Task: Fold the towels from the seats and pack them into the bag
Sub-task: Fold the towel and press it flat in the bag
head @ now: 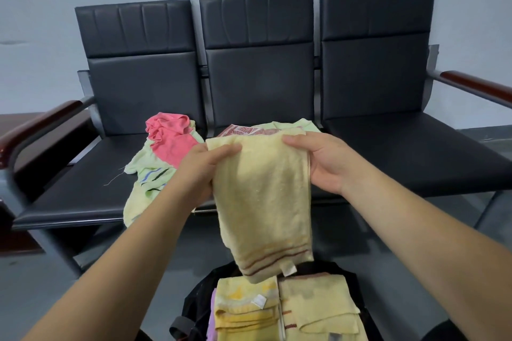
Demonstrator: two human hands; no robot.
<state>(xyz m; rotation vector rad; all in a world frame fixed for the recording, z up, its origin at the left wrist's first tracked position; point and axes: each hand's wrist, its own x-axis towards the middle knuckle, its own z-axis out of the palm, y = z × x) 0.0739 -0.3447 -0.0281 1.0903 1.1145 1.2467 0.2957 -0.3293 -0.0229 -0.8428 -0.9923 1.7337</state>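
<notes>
A pale yellow towel (263, 202) with brown stripes near its lower end hangs folded lengthwise in front of the seats. My left hand (202, 169) pinches its top left corner and my right hand (318, 160) grips its top right corner. Below it a black bag (199, 293) stands open on the floor with folded yellow towels (246, 310) and a cream towel (318, 304) inside. On the left seat lies a crumpled pink towel (169, 138) on a light green towel (141, 183). A red patterned towel (243, 130) and a green towel (304, 124) lie on the middle seat, partly hidden.
A row of three black padded seats (388, 152) stands against a grey wall, with wooden armrests (41, 122) at both ends. The right seat holds nothing. Grey floor shows under and around the bench.
</notes>
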